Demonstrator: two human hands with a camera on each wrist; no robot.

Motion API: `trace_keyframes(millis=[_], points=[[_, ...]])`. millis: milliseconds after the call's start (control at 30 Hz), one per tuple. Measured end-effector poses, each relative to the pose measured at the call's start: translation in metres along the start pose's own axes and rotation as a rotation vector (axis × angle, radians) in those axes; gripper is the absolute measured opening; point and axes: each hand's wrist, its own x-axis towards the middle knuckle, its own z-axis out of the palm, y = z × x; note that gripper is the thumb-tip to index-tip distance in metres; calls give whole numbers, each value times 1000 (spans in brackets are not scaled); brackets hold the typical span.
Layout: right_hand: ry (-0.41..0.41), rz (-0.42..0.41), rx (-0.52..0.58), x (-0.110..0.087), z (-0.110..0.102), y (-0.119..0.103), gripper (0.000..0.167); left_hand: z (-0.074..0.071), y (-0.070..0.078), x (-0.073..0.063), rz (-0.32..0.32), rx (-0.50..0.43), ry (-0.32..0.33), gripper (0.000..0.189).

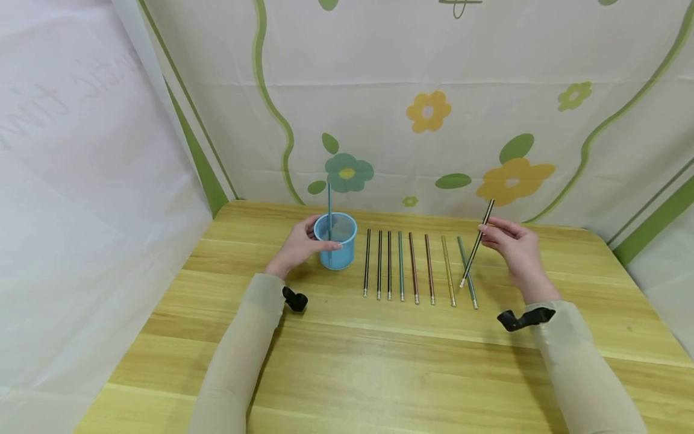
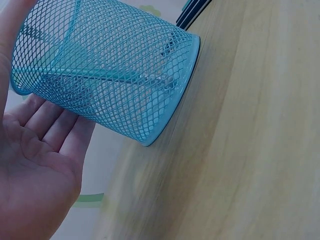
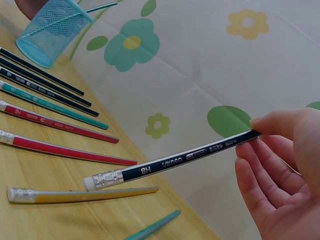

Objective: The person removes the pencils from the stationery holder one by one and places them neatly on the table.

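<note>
My left hand holds a light blue mesh pencil cup by its side, thumb across the front near the rim and fingers behind. One teal pencil leans inside the cup, its top above the rim; the left wrist view shows its eraser end down through the mesh. On the right, my right hand pinches a black HB pencil near its far end between thumb and fingers. That pencil slants with its white eraser down, over a teal pencil and beside a yellow pencil.
Between the hands, black pencils, a green pencil and two red pencils lie in a row, erasers toward me. The wooden table ends at a flower-printed cloth behind.
</note>
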Motion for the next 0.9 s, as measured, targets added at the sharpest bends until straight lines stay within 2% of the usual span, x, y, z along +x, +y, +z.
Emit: trace_keyframes(millis=[133, 333, 500, 600, 833, 900], points=[[23, 0, -48, 0, -5, -4, 31, 0, 0, 1, -3, 8, 0, 78], [23, 26, -25, 0, -18, -9, 33, 0, 0, 1, 7, 13, -1, 78], [22, 54, -51, -1, -28, -13, 36, 0, 0, 1, 4, 7, -2, 78], [21, 60, -59, -2, -33, -15, 32, -1, -1, 1, -1, 7, -4, 79], [10, 94, -144, -1, -43, -13, 23, -4, -35, 15, 17, 28, 27, 79], [10, 99, -207, 0, -46, -11, 17, -4, -32, 14, 4, 23, 20, 79]])
